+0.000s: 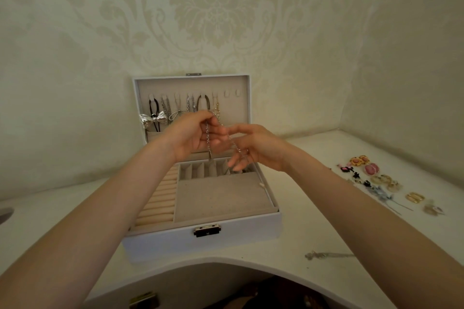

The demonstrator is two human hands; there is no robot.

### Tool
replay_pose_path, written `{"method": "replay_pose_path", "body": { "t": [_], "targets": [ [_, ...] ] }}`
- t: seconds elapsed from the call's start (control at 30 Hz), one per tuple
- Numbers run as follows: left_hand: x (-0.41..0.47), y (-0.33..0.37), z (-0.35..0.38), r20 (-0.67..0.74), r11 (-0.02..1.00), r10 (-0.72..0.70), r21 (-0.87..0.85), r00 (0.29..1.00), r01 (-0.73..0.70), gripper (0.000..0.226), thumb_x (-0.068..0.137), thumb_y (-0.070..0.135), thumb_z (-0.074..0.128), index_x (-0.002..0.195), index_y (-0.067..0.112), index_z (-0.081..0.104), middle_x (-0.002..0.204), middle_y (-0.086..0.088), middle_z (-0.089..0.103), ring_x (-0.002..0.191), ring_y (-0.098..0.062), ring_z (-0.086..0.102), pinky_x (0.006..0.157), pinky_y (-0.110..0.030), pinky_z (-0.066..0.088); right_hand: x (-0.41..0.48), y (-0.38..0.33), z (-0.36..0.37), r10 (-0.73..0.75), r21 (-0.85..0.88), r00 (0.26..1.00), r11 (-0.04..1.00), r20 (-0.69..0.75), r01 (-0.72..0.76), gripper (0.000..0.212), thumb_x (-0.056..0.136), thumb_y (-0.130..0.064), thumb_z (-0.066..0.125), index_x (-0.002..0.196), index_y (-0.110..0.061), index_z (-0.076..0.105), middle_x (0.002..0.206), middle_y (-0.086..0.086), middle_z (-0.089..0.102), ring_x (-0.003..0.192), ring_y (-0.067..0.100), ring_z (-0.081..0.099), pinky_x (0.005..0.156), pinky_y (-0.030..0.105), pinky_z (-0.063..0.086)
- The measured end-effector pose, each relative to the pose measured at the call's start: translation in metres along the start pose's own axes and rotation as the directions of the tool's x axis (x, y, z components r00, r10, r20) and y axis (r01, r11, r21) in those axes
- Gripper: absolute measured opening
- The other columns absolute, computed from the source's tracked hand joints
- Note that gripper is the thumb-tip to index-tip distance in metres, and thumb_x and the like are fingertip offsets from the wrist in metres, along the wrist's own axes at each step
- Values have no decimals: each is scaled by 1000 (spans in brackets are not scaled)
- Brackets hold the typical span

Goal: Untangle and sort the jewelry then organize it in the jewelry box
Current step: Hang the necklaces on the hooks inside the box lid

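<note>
The white jewelry box (251, 231) stands open on the table, its lid upright against the wall. Several necklaces (190, 105) and a silver bow piece (153, 119) hang from the lid's hooks; two hooks at the right are bare. Both hands are raised above the box with a silver chain (207, 137) between them. My left hand (192, 137) pinches the chain's top near the gold necklace's hook. My right hand (253, 148) has the chain draped across its spread fingers. The chain's ends dangle over the small compartments (198, 170).
Earrings lie grouped on the table at the right: pink and gold ones (361, 162), small black ones (356, 175), gold hoops (415, 197) and a pale blue flower piece (380, 194). A silver chain (329, 255) lies near the table's curved front edge. Ring rolls (160, 198) fill the box's left side.
</note>
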State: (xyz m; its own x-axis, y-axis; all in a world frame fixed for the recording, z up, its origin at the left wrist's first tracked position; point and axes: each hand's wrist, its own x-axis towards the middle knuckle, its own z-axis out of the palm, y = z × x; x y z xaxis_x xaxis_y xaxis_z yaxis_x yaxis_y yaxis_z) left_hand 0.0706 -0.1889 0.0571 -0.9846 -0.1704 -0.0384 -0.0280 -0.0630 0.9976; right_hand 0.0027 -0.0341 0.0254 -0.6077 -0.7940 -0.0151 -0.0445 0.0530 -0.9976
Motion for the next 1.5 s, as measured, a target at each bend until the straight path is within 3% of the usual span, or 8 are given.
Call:
{"method": "replay_pose_path", "body": {
  "t": [0.13,0.23,0.33,0.63,0.93,1.07,1.2,1.5],
  "targets": [
    [-2,4,3,23,999,43,-21,999,-42,31,95,11,36,66,13,44,71,-9,72,48,-9,58,43,-15,46,2,5,8,79,-170,979,984,188,-47,41,87,12,55,121,-11,52,103,9,69,61,17,66,58,26,56],
    [-2,4,1,10,996,54,-73,998,-53,30,93,8,38,64,10,44,68,-10,69,38,-5,37,33,-12,26,7,9,12,84,-324,988,945,126,-39,29,84,9,62,109,-6,62,75,1,69,55,9,62,52,19,51],
    [-1,7,-8,-28,995,72,-64,997,-74,30,94,10,38,64,9,45,52,-4,58,32,-2,25,32,-12,16,9,13,6,50,-437,998,899,34,-30,19,80,3,69,98,-6,70,75,12,64,63,13,58,56,20,46],
    [-2,5,-38,-165,992,124,-16,978,-129,27,89,14,37,63,12,44,37,5,34,31,-6,22,32,-11,16,3,13,-11,-69,-378,986,926,-154,5,11,86,-14,68,76,-10,67,54,3,63,56,5,60,64,17,46],
    [-5,2,-24,160,949,84,288,984,-128,33,98,25,43,79,6,62,30,6,26,32,-7,17,42,-25,9,4,4,-8,-77,-253,986,967,-149,37,18,92,-26,61,86,-12,72,55,1,54,46,16,53,71,42,49],
    [-5,-1,-20,212,919,7,385,977,-91,30,99,20,41,84,9,64,38,2,40,34,-8,30,38,-18,24,3,-9,-2,-134,-267,976,960,-170,86,20,93,-26,59,84,-10,67,56,1,56,44,14,50,57,30,48],
    [-3,-2,-17,207,920,-50,391,977,-35,25,98,18,46,84,8,64,69,-2,66,62,-10,58,59,-19,49,3,-21,4,-204,-264,959,953,-196,149,23,94,-28,59,81,-9,65,54,3,53,40,11,42,44,22,42],
    [8,1,-15,191,948,-172,299,966,109,39,96,42,40,95,10,63,82,0,68,73,-10,62,76,-29,50,-1,-34,13,-309,-330,946,907,-98,262,24,93,-27,60,86,-6,70,48,8,48,38,12,35,41,23,34]
  ]
}}
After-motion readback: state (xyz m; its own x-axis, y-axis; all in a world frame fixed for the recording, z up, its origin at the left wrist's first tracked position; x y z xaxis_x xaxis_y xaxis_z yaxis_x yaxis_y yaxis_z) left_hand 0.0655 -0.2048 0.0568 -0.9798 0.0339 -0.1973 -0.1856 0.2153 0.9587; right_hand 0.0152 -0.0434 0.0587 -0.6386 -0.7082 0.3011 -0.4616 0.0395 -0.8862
